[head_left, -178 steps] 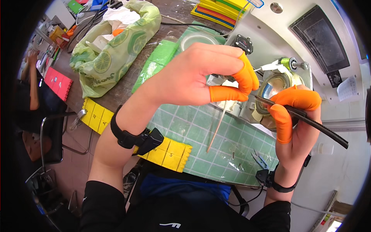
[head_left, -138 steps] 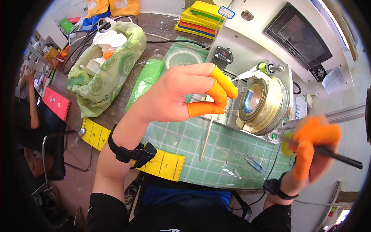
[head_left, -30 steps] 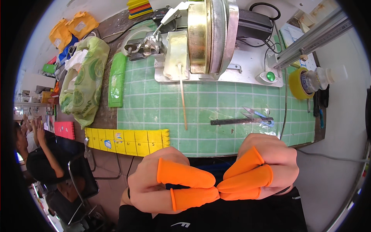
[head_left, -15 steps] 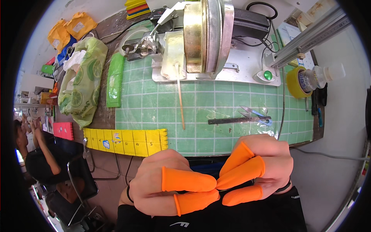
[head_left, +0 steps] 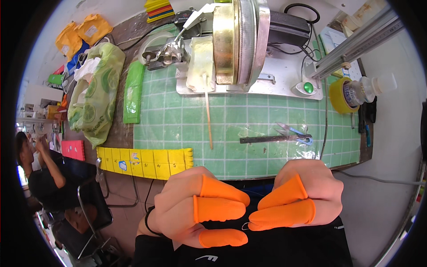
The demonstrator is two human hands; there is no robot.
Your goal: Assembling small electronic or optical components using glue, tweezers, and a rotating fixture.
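Observation:
Both my hands are in front of my black shirt at the mat's near edge, with orange rubber finger cots on several fingers. My right hand pinches a small thin metal loop, possibly a ring; only its end shows beyond the fingertips. My left hand is just beside the loop, its covered fingers stretched out and its thumb apart from them, with nothing visible between. A pale corner shows under my left hand; what it belongs to is hidden.
A belt-and-wheel machine stands at the back of the green mat. Nearer lie a thin wooden stick, a dark flat file-like strip and blue-handled snips. Yellow numbered pouch lies front left; yellow tape roll right.
My hands have drawn apart, and the left thumb has parted from its fingers. The small metal loop now shows at my right fingertips.

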